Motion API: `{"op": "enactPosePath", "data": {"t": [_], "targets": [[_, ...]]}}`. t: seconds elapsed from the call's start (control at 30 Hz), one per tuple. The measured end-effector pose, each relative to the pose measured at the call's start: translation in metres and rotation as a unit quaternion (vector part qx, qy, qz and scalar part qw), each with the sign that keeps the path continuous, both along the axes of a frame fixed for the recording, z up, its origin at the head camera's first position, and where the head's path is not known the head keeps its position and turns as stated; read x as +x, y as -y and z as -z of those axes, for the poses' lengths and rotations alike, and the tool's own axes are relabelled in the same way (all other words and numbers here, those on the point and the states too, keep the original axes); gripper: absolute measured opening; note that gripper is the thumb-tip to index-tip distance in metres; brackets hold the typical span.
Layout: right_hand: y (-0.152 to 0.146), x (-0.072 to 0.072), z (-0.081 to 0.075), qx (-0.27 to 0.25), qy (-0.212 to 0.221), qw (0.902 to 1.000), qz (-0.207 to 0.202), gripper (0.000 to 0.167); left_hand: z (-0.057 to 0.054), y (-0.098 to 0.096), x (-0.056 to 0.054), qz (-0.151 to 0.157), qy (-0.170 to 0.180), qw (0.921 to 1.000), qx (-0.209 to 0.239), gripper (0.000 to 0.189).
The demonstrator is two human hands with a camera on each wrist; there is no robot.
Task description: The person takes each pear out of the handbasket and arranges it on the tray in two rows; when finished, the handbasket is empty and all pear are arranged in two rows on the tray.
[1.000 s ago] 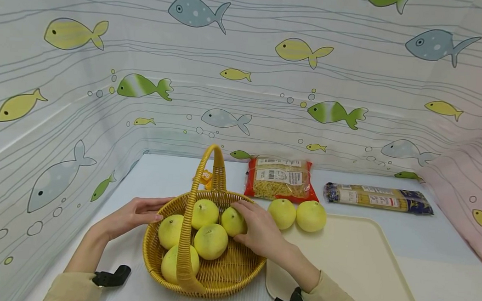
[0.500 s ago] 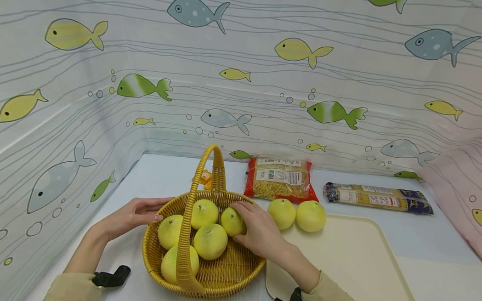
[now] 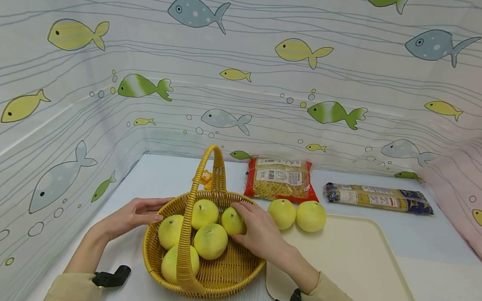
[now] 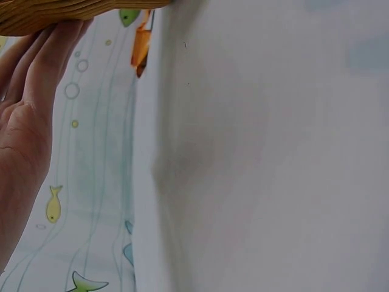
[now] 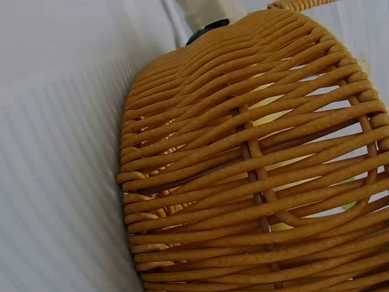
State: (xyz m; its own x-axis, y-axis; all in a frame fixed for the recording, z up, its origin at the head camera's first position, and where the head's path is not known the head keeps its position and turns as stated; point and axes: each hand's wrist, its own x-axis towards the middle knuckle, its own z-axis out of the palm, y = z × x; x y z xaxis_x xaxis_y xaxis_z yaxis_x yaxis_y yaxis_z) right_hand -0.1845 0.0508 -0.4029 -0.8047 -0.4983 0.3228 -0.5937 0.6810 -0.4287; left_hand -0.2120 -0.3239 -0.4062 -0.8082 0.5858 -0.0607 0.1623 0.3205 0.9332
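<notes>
A yellow wicker basket [image 3: 233, 279] with a tall arched handle holds several pale yellow-green grapefruits, one of them a grapefruit [image 3: 210, 241] near the middle. My right hand [image 3: 263, 230] reaches over the basket's right rim and holds the grapefruit [image 3: 232, 221] on that side, fingers over its far side and thumb in front. My left hand [image 3: 137, 213] rests against the basket's left rim with its fingers straight. In the left wrist view, the fingers [image 4: 51, 67] touch the basket's outside [image 4: 79, 9]. The right wrist view shows the basket's woven wall [image 5: 255, 170] and no hand.
Two grapefruits [image 3: 297, 215] sit side by side at the far left corner of a cream tray [image 3: 350, 267]. Behind them lie a red-edged pasta bag [image 3: 280, 178] and a long spaghetti pack [image 3: 379, 198]. An orange packet [image 3: 206, 178] is behind the basket. A fish-print curtain [image 3: 269, 88] encloses the table.
</notes>
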Motion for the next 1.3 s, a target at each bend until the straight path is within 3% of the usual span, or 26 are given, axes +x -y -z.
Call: {"op": "enactPosePath", "data": {"t": [1.3], "targets": [[-0.0004,0.0004,0.0011,-0.081,-0.003,0.9966,0.018,0.070,-0.0009,-0.0002,0.0009,-0.006,0.002,1.0000,-0.003,0.053]]}}
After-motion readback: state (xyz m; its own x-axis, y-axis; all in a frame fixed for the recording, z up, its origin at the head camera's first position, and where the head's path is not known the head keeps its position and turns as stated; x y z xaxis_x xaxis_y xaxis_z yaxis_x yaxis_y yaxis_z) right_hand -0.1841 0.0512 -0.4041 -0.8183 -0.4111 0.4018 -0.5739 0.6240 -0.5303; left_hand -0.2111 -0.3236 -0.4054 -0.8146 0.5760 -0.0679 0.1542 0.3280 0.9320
